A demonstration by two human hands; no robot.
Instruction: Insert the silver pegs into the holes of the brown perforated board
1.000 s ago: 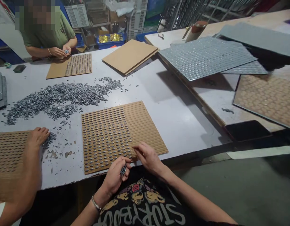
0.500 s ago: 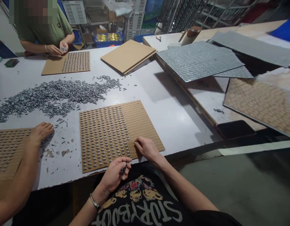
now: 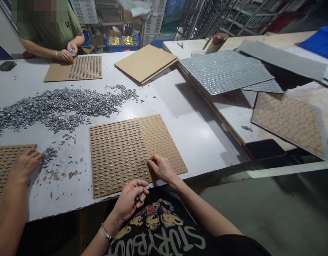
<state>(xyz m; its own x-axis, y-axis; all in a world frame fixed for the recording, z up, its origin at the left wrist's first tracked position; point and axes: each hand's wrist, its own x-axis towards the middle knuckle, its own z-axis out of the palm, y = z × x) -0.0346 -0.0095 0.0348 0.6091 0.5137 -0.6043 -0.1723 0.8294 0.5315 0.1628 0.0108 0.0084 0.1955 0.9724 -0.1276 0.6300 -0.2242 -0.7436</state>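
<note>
In front of me lies a brown grooved board (image 3: 165,137). Rows of small grey spindle-shaped metal pieces (image 3: 116,153) cover its left part, while the right part shows bare grooves. My left hand (image 3: 130,199) is curled palm up at the board's near edge, closed around a few of the same metal pieces (image 3: 138,197). My right hand (image 3: 163,169) rests on the board with fingertips pinched together, right beside the last filled column. Whatever those fingertips hold is hidden.
A big heap of metal pieces (image 3: 73,103) spreads across the white table. Another person's hand (image 3: 26,163) works at a board on the left; a person (image 3: 55,39) sits opposite. Plain boards (image 3: 146,64), grey ribbed sheets (image 3: 227,69) and a phone (image 3: 265,148) lie rightward.
My right hand has shifted slightly left, toward the filled columns. My left hand stays about the same. At left, the neighbour's hand has moved left, away from a small pile of pieces.
</note>
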